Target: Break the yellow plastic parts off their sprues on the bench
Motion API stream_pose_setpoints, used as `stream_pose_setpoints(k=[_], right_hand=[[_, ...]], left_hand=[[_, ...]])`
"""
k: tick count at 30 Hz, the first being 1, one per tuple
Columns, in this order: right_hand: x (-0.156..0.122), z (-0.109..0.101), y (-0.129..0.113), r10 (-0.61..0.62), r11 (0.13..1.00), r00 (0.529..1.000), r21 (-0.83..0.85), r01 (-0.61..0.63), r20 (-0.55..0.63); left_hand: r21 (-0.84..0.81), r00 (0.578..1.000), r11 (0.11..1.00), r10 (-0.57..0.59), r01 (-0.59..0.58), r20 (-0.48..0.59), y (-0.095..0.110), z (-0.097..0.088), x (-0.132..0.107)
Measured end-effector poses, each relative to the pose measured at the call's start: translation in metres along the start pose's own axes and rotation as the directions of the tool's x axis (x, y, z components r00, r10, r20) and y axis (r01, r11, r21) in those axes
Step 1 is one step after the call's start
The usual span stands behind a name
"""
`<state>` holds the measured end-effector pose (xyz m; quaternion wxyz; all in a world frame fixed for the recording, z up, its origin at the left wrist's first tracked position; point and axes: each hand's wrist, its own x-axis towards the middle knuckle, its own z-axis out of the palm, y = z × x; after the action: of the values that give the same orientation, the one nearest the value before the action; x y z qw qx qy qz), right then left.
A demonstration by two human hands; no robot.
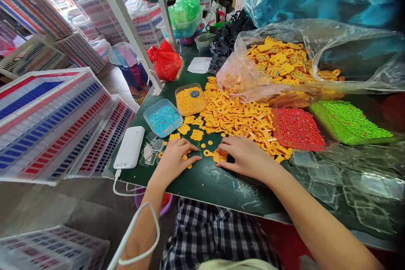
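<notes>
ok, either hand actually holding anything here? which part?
Right hand pinches small yellow pieces under its fingertips. Left hand rests flat on loose pieces on the green table; no clear grip visible.

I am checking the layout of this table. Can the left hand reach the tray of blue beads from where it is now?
Probably yes. The left hand rests on the green table just below the tray of blue beads; only small yellow pieces and clear lids lie between.

Both hands flat on the green desk (218, 185): left hand (175, 156) and right hand (245, 156) touching loose yellow pieces (240, 116) beside the pile.
</notes>
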<state>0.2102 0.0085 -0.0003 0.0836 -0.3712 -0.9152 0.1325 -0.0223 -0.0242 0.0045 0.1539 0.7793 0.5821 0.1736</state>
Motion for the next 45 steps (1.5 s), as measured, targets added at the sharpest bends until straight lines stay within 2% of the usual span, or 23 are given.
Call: stream_pose_setpoints(k=[3,5,9,11,13,16,20,25,30,32,34,38,41,45], right_hand=[[-0.001,0.002,0.002,-0.014,1.0,1.0,0.015,0.014,-0.026],[-0.002,0.002,0.004,-0.02,0.999,0.999,0.044,0.021,-0.032],[-0.004,0.0,0.005,-0.003,0.996,1.0,0.086,0.004,-0.01],[-0.004,-0.001,0.006,0.001,0.996,1.0,0.085,0.0,-0.01],[-0.004,-0.002,0.006,-0.002,0.997,1.0,0.079,0.004,-0.021],[-0.005,-0.002,0.007,-0.01,0.998,0.999,0.068,0.012,-0.041],[-0.008,-0.001,0.009,-0.007,0.999,0.997,0.043,0.011,-0.079],[-0.012,0.002,0.01,-0.007,0.999,0.993,0.033,0.01,-0.116],[-0.012,0.001,0.01,-0.006,1.0,0.992,0.022,0.009,-0.124],[-0.012,-0.001,0.01,-0.012,0.999,0.994,0.038,0.017,-0.107],[-0.012,-0.003,0.01,-0.017,0.998,0.997,0.065,0.022,-0.08],[-0.011,-0.004,0.012,-0.001,0.998,0.998,0.059,0.005,-0.067],[-0.011,-0.003,0.013,0.005,1.0,0.996,0.023,-0.003,-0.094],[-0.011,-0.004,0.013,0.013,1.0,0.997,0.003,-0.012,-0.077]], left_hand=[[0.018,0.991,1.0,-0.022,0.025,-0.133,-0.018,-0.019,0.02],[0.031,0.962,0.994,-0.092,0.103,-0.258,-0.03,-0.039,0.034],[0.025,0.829,0.965,-0.21,0.26,-0.518,-0.051,-0.078,0.063],[0.02,0.796,0.94,-0.277,0.341,-0.539,-0.057,-0.087,0.074],[0.036,0.781,0.899,-0.359,0.437,-0.511,-0.062,-0.086,0.081],[0.062,0.794,0.867,-0.422,0.495,-0.437,-0.069,-0.073,0.082],[0.03,0.86,0.904,-0.394,0.426,-0.323,-0.076,-0.061,0.075],[-0.052,0.886,0.91,-0.413,0.412,-0.211,-0.072,-0.059,0.073],[-0.225,0.939,0.929,-0.325,0.295,-0.112,-0.063,-0.055,0.074],[-0.26,0.943,0.927,-0.311,0.272,-0.122,-0.063,-0.055,0.074],[-0.234,0.925,0.929,-0.332,0.287,-0.185,-0.064,-0.056,0.074],[0.005,0.885,0.925,-0.363,0.381,-0.292,-0.065,-0.059,0.073],[0.091,0.904,0.923,-0.34,0.373,-0.261,-0.059,-0.06,0.073],[-0.065,0.949,0.96,-0.281,0.274,-0.142,-0.05,-0.055,0.074]])
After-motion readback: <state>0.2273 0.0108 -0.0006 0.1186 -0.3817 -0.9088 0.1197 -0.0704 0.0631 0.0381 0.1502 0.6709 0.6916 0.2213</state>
